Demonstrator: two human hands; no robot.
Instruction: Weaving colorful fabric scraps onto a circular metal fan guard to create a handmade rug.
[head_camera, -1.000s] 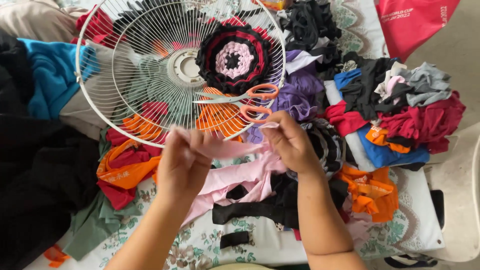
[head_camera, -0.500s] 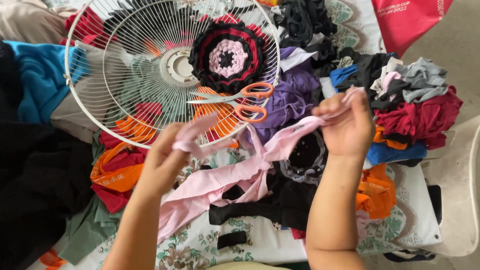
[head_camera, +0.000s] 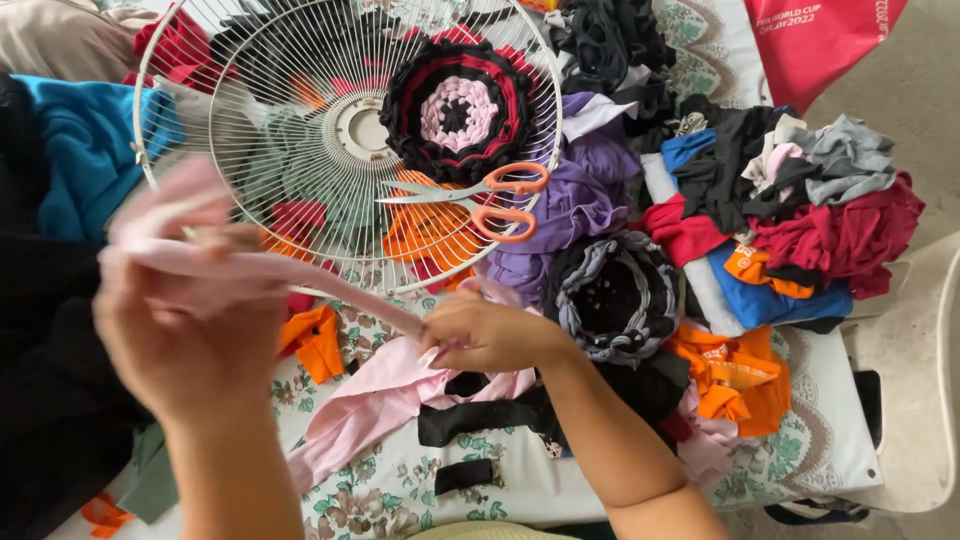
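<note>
Your left hand (head_camera: 190, 330) is raised near the camera and blurred, its grip closed on one end of the pink cloth strip (head_camera: 300, 275), which looks wrapped over the fingers; the exact wrap can't be made out. Your right hand (head_camera: 480, 335) sits lower, just past the near rim of the white wire fan guard (head_camera: 340, 130), with its grip pinched on the same strip, so the strip runs taut between both hands, and the loose remainder lies on the floral bench cover (head_camera: 400, 480) across a black cloth piece (head_camera: 480, 418). My read: you're pulling the strip straight. To do it well, keep the tension even, pull along the strip's length rather than sideways, and let the right-hand pinch slide rather than jerk so the cloth curls evenly and doesn't tear at a thin spot. Keep the slack tail free of the black piece so it doesn't drag it. Orange-handled scissors (head_camera: 490, 200) rest on the fan guard, blades pointing left, near your right hand; keep the taut strip from sweeping over them. A round black-and-pink woven mat (head_camera: 458, 110) sits on the guard, a grey-black woven ring (head_camera: 615, 295) just right of your right wrist, and a pile of cloth scraps (head_camera: 800, 220) farther right.
</note>
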